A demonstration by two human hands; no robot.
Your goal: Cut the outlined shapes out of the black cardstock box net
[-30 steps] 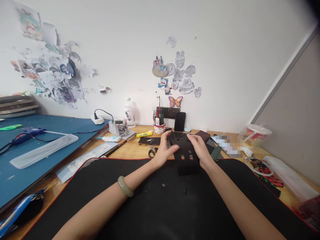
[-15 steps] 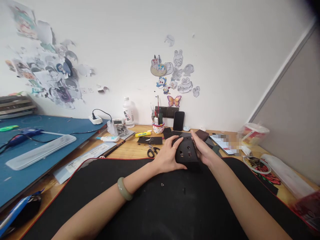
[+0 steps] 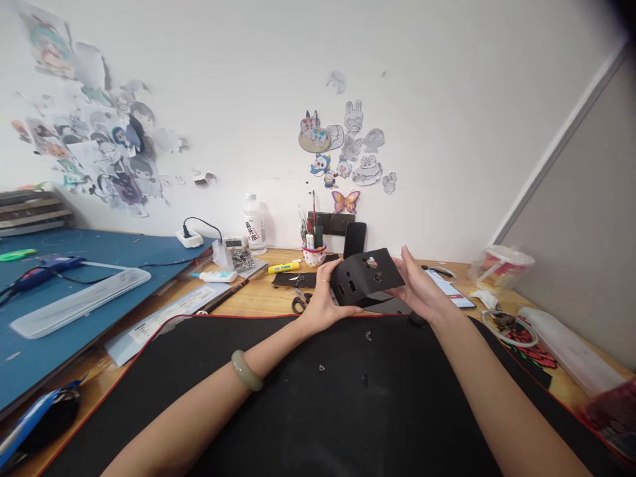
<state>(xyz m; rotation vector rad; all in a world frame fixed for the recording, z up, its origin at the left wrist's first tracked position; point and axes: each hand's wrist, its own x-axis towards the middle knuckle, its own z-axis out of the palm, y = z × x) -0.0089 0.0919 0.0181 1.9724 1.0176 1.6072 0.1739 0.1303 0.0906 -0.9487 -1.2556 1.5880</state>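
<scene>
A folded black paper box point(image 3: 368, 277) with cut-out holes is held up above the far edge of the black mat point(image 3: 278, 411). Its left side rests in my left hand point(image 3: 325, 291), fingers behind and thumb stretched along the lower edge. Against its right side is my right hand point(image 3: 420, 288), thumb raised and fingers partly hidden behind the box. Two faces with holes of various shapes are turned toward me. Small scraps point(image 3: 368, 336) lie on the mat below. Black-handled scissors point(image 3: 300, 303) sit just left of my left hand.
A pen cup point(image 3: 314, 254), a standing phone point(image 3: 354, 239) and a water bottle point(image 3: 255, 225) line the wall. A yellow glue stick point(image 3: 284, 267) and a white-blue tube point(image 3: 218, 275) lie at left. A plastic tub point(image 3: 504, 266) and cable coil point(image 3: 511, 329) stand right.
The box has been lifted and tilted, so two faces with holes now show. My right hand has shifted slightly right, and a thin scrap is now visible on the mat.
</scene>
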